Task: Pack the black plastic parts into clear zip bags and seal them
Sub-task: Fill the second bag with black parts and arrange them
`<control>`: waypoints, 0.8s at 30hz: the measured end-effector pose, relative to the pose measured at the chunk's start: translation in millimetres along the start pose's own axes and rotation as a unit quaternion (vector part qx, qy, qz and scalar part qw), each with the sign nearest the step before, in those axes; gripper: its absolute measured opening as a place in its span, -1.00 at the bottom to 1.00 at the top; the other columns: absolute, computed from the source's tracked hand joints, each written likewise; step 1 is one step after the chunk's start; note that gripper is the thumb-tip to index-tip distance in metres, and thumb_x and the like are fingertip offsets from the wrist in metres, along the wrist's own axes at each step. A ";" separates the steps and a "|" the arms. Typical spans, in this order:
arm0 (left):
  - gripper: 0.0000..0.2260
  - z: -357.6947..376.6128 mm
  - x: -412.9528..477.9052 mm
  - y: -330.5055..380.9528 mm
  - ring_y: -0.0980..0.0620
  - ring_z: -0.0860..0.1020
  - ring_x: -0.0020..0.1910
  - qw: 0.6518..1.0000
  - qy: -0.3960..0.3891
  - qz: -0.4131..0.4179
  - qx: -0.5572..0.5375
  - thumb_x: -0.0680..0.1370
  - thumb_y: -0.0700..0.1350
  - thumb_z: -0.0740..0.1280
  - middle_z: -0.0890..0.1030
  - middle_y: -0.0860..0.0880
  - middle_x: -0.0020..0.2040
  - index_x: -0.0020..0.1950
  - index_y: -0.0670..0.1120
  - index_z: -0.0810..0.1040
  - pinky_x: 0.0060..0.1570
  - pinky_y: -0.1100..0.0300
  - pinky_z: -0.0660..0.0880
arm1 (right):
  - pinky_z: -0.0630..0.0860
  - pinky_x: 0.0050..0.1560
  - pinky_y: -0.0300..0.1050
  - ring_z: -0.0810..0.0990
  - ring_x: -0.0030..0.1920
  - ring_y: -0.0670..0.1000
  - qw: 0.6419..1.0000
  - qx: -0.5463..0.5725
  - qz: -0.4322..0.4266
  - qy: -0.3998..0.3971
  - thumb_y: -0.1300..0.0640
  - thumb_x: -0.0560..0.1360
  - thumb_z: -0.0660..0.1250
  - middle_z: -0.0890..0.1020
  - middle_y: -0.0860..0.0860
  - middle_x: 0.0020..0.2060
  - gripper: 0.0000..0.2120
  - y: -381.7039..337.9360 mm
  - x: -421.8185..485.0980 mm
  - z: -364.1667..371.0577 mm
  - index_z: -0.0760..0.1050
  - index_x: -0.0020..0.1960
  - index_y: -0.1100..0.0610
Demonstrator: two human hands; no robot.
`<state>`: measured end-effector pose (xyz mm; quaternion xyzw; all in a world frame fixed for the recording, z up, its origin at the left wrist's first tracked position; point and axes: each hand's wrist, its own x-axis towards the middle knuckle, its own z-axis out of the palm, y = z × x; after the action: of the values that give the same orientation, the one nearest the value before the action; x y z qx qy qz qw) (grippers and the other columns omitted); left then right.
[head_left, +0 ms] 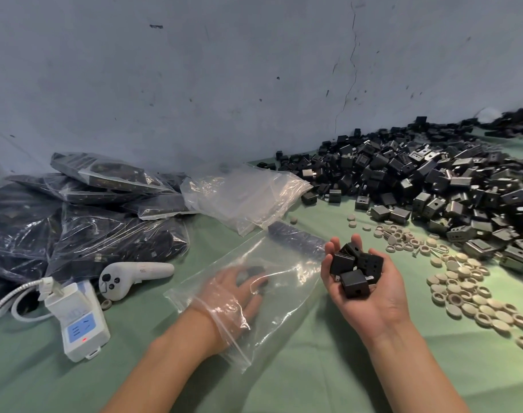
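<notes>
Black plastic parts (355, 281), hard and likely light, suit the cupped hold of the right hand (373, 307), fingers curled round them; the left hand (233, 290) lies straight-fingered inside the limp zip bag (287, 299).

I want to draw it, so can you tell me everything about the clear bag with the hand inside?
The bag is clear, thin, crinkly plastic with a zip strip at its mouth. It lies flat on the green cloth, mouth open toward the person. The left hand is inside it up to the wrist, fingers spread, beside a few black parts. It looks nearly empty and shiny.
</notes>
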<state>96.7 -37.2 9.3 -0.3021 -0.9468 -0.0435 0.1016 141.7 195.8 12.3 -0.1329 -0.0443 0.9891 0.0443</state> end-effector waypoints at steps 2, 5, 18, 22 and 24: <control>-0.60 3.6 13.0 2.3 -0.01 0.23 0.47 0.999 -0.008 -0.035 -0.018 0.67 0.12 0.08 0.26 -0.02 0.51 0.52 0.17 0.26 0.43 0.17 0.13 | 0.65 -0.11 0.00 0.63 0.04 0.15 1.000 -0.001 -0.001 0.002 0.07 0.53 0.23 0.64 0.16 0.15 -0.75 -0.6 1.6 1.0 0.65 0.05 0.07; -0.69 9.6 23.9 8.1 -0.07 0.36 0.35 0.999 0.033 -0.041 -0.008 0.67 0.08 0.09 0.40 -0.08 0.35 0.40 0.15 0.39 0.27 0.17 0.27 | 0.65 -0.11 0.00 0.63 0.04 0.15 1.000 -0.003 -0.002 0.002 0.07 0.53 0.22 0.64 0.15 0.15 -0.75 -2.5 4.4 1.2 0.65 0.04 0.07; -0.71 34.4 51.6 27.0 0.04 0.42 0.00 0.987 0.093 -0.074 -0.111 0.60 -0.03 0.22 0.46 -0.05 0.10 0.28 -0.04 0.58 -0.05 0.26 0.39 | 0.63 -0.10 -0.03 0.65 -0.02 0.13 0.998 -0.036 -0.042 0.002 0.05 0.57 0.18 0.65 0.15 0.05 -0.75 -33.4 19.7 6.6 0.63 0.01 0.06; -0.61 35.3 47.4 38.7 0.04 0.39 0.19 0.996 0.051 0.000 -0.077 0.66 0.03 0.14 0.42 0.02 0.26 0.51 0.21 0.30 0.27 0.10 0.38 | 0.63 -0.09 -0.03 0.62 0.04 0.13 0.998 -0.028 -0.055 0.002 0.08 0.57 0.17 0.63 0.16 0.11 -0.77 -45.8 19.9 6.6 0.58 0.09 0.04; -0.64 37.1 38.0 55.5 0.04 0.44 0.23 0.995 0.055 0.034 -0.076 0.66 0.01 0.19 0.50 0.06 0.27 0.46 0.21 0.37 0.32 0.05 0.39 | 0.63 -0.11 -0.03 0.62 0.04 0.13 0.998 -0.018 -0.064 -0.005 0.08 0.57 0.18 0.63 0.17 0.10 -0.77 -53.7 18.1 7.0 0.59 0.11 0.05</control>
<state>92.5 34.7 -17.4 -0.3384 -0.9229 -0.1282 0.1317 126.5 250.4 19.7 -0.1256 -0.0707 0.9839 0.1053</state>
